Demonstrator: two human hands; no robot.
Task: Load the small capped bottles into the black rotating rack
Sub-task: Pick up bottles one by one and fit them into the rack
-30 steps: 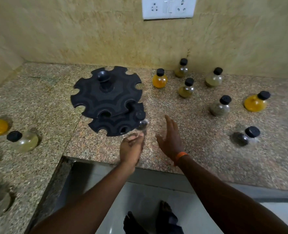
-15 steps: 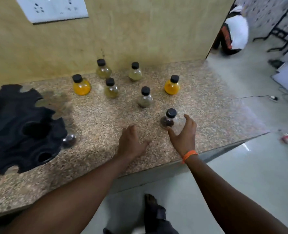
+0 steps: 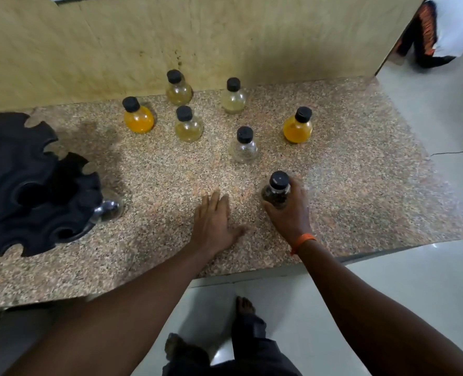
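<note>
Granite counter (image 3: 360, 185), R hand (image 3: 288, 210) gripping dark bottle (image 3: 276, 191), L hand (image 3: 214, 221) flat, fingers relaxed

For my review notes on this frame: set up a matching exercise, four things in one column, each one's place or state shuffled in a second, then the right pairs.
Things
1. left hand
2. right hand
3. rack
4. clear bottle

Places or states
A. has one loaded bottle slotted at its edge
B. open, palm down on the counter
C. stands untouched just beyond the dark bottle
D. has its grip round the dark bottle

Pairs: 1-B, 2-D, 3-A, 4-C
</note>
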